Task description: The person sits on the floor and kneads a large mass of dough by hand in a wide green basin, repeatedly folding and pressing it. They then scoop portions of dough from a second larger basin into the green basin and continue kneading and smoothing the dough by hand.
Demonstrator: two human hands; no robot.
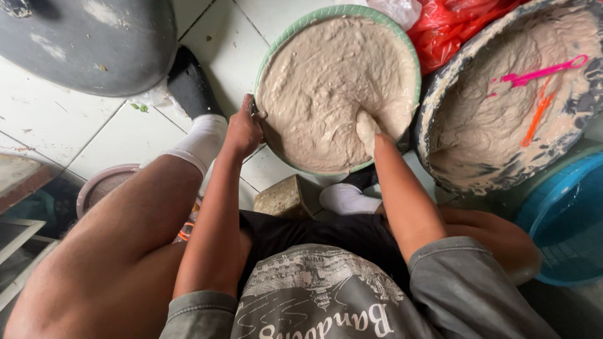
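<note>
Two hands are working at a green-rimmed basin [271, 56] of thick beige batter [326, 81] standing on the white tiled floor [119, 135]. The left hand [244, 129] is gripping the basin's rim, steadying it. The right hand [369, 130] is plunging into the batter near the front edge; coated and partly sunk, its fingers cannot be read as clenched or released. The batter is looking fairly smooth, so mixing appears well advanced. A second smeared tub [440, 157], holding pink and orange utensils, is being cut off at the frame's right.
</note>
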